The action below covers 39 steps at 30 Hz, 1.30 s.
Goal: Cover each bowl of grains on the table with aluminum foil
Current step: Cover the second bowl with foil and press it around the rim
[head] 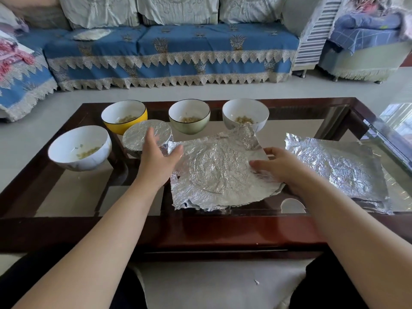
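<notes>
Foil sheet being readied for the next bowl

Centre frame, both hands lie open on a crinkled foil sheet (214, 172): right hand (281, 166) flat on its right edge, left hand (159, 157) at its left edge, likely steadying it to lift. Behind, one covered bowl (138, 136); four open bowls of grain wait, nearest the white bowl (79, 148) at left.

Two bare forearms, no sleeves in view. Left hand (157, 158) and right hand (282, 167): no rings, watch or bracelets visible. Dark, near-black clothing over both legs (330, 284) at bottom edge.
</notes>
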Each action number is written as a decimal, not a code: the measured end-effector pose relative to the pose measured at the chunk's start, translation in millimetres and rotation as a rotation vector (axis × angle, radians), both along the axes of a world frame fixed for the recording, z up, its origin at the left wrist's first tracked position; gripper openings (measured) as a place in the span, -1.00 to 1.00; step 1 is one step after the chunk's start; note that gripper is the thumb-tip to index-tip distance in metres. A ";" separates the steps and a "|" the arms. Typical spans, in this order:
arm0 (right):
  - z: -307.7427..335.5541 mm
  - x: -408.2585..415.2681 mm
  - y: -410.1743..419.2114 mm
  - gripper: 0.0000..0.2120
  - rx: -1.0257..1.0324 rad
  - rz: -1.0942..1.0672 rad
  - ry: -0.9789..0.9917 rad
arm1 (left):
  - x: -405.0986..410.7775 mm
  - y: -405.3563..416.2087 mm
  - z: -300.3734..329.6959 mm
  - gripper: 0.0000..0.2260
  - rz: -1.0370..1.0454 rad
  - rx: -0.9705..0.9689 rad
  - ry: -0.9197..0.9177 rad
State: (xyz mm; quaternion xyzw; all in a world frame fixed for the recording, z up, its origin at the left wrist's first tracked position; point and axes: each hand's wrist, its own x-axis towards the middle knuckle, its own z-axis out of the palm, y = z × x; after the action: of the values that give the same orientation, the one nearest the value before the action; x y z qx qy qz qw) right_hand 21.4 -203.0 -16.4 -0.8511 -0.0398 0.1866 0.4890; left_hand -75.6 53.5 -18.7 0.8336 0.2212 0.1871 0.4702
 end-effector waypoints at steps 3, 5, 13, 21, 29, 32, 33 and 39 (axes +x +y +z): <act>-2.2 -2.1 1.4 -0.55 0.005 0.016 0.014 | -10.6 -13.3 21.7 -0.39 -0.288 0.515 -0.147; -2.6 -4.2 2.8 -0.57 0.007 0.015 -0.005 | -8.8 -27.8 23.4 -0.45 -0.499 0.651 0.009; -7.7 -8.2 5.5 -0.70 0.075 0.001 0.051 | 7.6 -50.5 0.1 -0.30 -0.658 0.855 0.537; -2.0 -12.4 4.6 -0.87 0.192 0.005 0.082 | 3.6 -53.4 -4.2 -0.06 -0.671 0.905 0.551; -3.7 -12.6 6.3 -0.90 0.229 -0.065 0.156 | 4.7 -54.8 -1.6 0.06 -0.661 0.891 0.506; -2.5 -14.5 5.6 -0.89 0.257 -0.084 0.187 | 4.9 -54.4 -1.9 0.05 -0.658 0.874 0.500; -2.0 -15.3 5.9 -0.89 0.262 -0.090 0.192 | 4.9 -54.3 -1.6 0.05 -0.660 0.866 0.500; -2.0 -19.9 6.0 -0.90 0.244 -0.076 0.197 | 0.0 -51.1 0.1 0.04 -0.695 0.835 0.500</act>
State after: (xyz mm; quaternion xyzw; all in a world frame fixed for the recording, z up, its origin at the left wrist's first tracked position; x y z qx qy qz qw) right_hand 1.5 -196.9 -18.4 -0.7638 0.0185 0.2444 0.5971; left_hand -75.6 2.4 -18.6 0.9903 -0.0527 -0.1082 0.0700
